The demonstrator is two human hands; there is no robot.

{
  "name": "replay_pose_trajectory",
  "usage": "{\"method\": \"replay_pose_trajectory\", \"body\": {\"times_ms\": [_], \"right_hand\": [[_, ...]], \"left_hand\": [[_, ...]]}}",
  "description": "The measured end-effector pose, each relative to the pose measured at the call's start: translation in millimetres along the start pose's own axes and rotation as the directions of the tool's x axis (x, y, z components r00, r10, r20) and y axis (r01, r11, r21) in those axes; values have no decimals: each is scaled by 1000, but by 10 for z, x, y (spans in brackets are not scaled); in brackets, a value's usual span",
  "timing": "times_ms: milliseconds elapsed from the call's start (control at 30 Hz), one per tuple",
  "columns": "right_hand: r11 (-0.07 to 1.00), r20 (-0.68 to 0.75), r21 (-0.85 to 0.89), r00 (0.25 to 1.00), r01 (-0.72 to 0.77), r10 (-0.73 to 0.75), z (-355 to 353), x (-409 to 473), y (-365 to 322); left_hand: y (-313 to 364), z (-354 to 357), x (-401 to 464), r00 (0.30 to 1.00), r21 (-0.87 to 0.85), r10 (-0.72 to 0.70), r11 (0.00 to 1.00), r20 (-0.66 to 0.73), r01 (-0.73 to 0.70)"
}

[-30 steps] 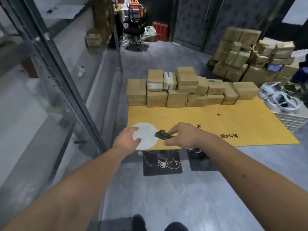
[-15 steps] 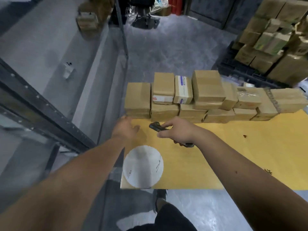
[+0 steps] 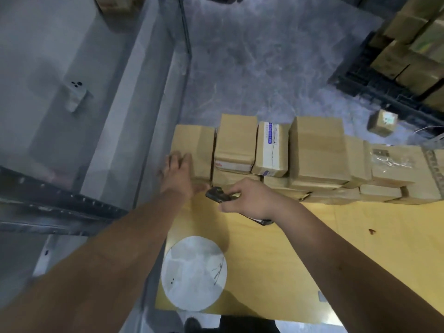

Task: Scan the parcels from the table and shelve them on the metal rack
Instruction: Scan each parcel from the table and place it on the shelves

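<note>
Several brown cardboard parcels stand in a stacked row along the far edge of the yellow table (image 3: pixel 312 248). My left hand (image 3: pixel 179 173) lies spread on the leftmost parcel (image 3: pixel 195 144), at its near left corner, fingers apart and not closed around it. My right hand (image 3: pixel 249 200) is shut on a black handheld scanner (image 3: pixel 217 194), whose head points left toward that parcel's front face. A parcel with a white and blue label (image 3: pixel 272 150) sits two places to the right. The metal rack (image 3: pixel 60 207) shows as a dark perforated beam and grey shelves on my left.
A white round sticker (image 3: pixel 194 269) marks the table's near left. A small white device (image 3: pixel 75 94) lies on a rack shelf. More boxes sit on a black pallet (image 3: pixel 374 78) at the far right, with one small box (image 3: pixel 383 122) on the grey floor.
I have stepped closer and the view tilted down. My left hand moved forward from the table's edge onto the leftmost parcel. My right hand carried the scanner forward toward the same parcel.
</note>
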State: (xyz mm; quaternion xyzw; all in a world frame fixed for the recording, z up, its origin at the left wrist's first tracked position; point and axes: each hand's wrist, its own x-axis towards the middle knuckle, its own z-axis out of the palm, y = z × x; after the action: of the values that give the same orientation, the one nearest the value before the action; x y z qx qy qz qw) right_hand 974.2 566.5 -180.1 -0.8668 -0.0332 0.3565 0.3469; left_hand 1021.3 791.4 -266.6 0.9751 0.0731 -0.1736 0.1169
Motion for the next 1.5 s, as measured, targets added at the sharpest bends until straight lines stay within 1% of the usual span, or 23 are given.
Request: {"method": "replay_pose_trajectory", "body": {"times_ms": [133, 267, 400, 500, 633, 767, 867, 933, 1000, 1033, 1100, 1133, 1167, 1233, 1300, 1400, 1467, 1500], "right_hand": [[1000, 12, 3, 1000, -2, 2, 72, -69, 0], [999, -30, 37, 999, -23, 24, 251, -190, 16], [996, -62, 70, 996, -58, 62, 542, -422, 1], [994, -83, 83, 993, -71, 78, 805, -679, -35], [989, -102, 90, 987, -118, 127, 1180, -1034, -41], [987, -128, 101, 982, -123, 135, 1549, -1392, -21], [979, -141, 152, 977, -138, 160, 1752, -1671, 16], [974, -158, 174, 973, -142, 170, 1826, -1828, 42], [974, -193, 176, 965, -144, 177, 1841, -1975, 55], [974, -211, 173, 961, -143, 179, 1834, -2045, 67], [974, -243, 174, 952, -145, 185, 1799, -2180, 123], [971, -256, 184, 947, -150, 195, 1778, -2244, 159], [967, -267, 198, 941, -159, 209, 1755, -2300, 199], [959, -282, 223, 930, -176, 237, 1717, -2382, 290], [953, -286, 233, 923, -195, 259, 1679, -2435, 388], [952, -276, 228, 924, -205, 265, 1625, -2488, 522], [950, -280, 232, 921, -208, 270, 1591, -2504, 599], [949, -279, 235, 921, -209, 272, 1575, -2508, 629]], "left_hand": [[-58, 43, -116, 999, -79, -24, 997, -45, 21], [-204, 103, -346, 997, -133, -38, 991, -73, 28], [-429, 240, -689, 998, -120, -39, 992, -56, 32], [-572, 343, -1006, 997, -153, -33, 988, -68, 22], [-790, 555, -1484, 997, -107, 40, 993, -64, -47], [-937, 788, -2041, 990, -83, 137, 987, -43, -140], [-959, 901, -2351, 986, -117, 164, 979, -37, -167], [-906, 904, -2473, 983, -181, 180, 966, -29, -182], [-810, 921, -2549, 983, -325, 182, 929, -19, -178], [-749, 937, -2580, 983, -428, 184, 888, -10, -170], [-605, 976, -2622, 979, -640, 202, 756, 30, -136], [-533, 1003, -2651, 972, -719, 226, 686, 61, -114], [-454, 1029, -2687, 964, -781, 252, 618, 85, -93], [-324, 1122, -2725, 958, -874, 251, 486, 140, 1], [-246, 1251, -2724, 958, -915, 220, 395, 182, 83], [-135, 1399, -2725, 968, -923, 144, 355, 208, 146], [-51, 1382, -2706, 966, -904, 74, 377, 247, 203], [-41, 1382, -2684, 964, -898, 61, 383, 257, 216]]}}
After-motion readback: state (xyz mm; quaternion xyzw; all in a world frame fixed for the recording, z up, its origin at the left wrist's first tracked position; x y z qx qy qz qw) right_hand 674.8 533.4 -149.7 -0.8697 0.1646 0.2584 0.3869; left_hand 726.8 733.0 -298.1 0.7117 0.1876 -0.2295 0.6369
